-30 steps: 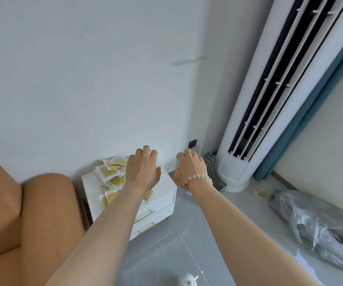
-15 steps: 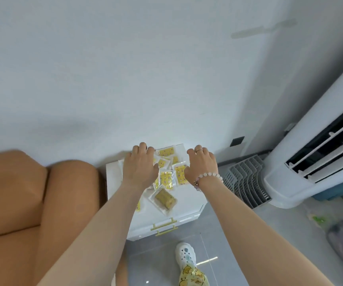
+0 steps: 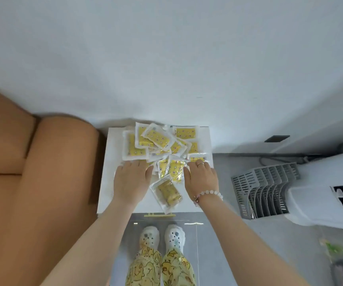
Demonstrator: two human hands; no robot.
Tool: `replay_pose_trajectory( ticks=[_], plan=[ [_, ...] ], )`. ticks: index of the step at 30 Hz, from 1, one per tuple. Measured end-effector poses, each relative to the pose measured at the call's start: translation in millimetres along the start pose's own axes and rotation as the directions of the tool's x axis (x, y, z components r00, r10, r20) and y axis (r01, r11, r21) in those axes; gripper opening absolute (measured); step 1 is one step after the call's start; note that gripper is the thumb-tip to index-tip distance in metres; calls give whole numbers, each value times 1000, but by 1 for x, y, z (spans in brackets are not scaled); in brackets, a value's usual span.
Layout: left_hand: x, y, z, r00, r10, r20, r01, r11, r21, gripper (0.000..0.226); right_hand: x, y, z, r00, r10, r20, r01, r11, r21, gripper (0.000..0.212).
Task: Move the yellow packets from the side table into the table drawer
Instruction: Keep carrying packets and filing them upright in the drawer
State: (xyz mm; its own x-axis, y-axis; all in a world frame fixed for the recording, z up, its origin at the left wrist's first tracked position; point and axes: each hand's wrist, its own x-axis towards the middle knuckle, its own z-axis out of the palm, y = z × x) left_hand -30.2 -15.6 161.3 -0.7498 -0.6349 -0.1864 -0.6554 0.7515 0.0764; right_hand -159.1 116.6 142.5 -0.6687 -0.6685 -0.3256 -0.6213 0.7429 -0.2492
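**Hands flat, nothing gathered yet**

Both hands are lying palm-down with fingers roughly straight and loosely spread, gripping nothing. The left hand [image 3: 130, 180] is resting on the white side table [image 3: 108, 182], its fingertips touching the near-left edge of the yellow packets [image 3: 160, 141]. The right hand [image 3: 202, 178], wearing a ring [image 3: 200, 164] and a beaded bracelet [image 3: 208, 193], is pressing on the packets at the near-right corner.

Between the two wrists a darker packet [image 3: 167, 193] is lying apart from the pile. Its long axis is running diagonally from far-left to near-right, and its near corner is poking just past the table's front edge. It is sitting just beside either hand.

The rest of the pile is spreading from the fingertips toward the wall, with packets overlapping at every angle. The drawer is lying the opposite way, hiding under the tabletop. Only its gold handle [image 3: 160, 215] is showing, below the front edge and between the forearms, and it is looking closed.

By my reading, the coming move is turning on that split: packets ahead of the fingers, drawer behind and beneath them. One hand is going to have to draw back to the handle, and neither is looking clearly nearer.

A tan sofa [image 3: 32, 182] is standing just left of the table. A grey grille [image 3: 265, 188] and a white air conditioner [image 3: 321, 193] are standing on the floor to the right.
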Motion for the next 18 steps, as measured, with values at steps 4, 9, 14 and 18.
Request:
replay_pose_trajectory(
  ticks=[4,9,14,18],
  plan=[
    [-11,-23,78,973,-178,147,178,984,14,40,4,6,72,988,59,143,-60,998,1,41],
    [-18,-52,145,836,-506,214,538,832,-135,41,9,1,140,959,159,235,-181,981,75,41],
    [-3,-79,169,666,-704,248,745,606,-280,68,8,-9,166,934,308,181,-344,911,225,43],
    [9,-73,175,641,-740,203,757,565,-328,84,-2,-12,170,939,323,121,-344,899,272,37]
  ],
)
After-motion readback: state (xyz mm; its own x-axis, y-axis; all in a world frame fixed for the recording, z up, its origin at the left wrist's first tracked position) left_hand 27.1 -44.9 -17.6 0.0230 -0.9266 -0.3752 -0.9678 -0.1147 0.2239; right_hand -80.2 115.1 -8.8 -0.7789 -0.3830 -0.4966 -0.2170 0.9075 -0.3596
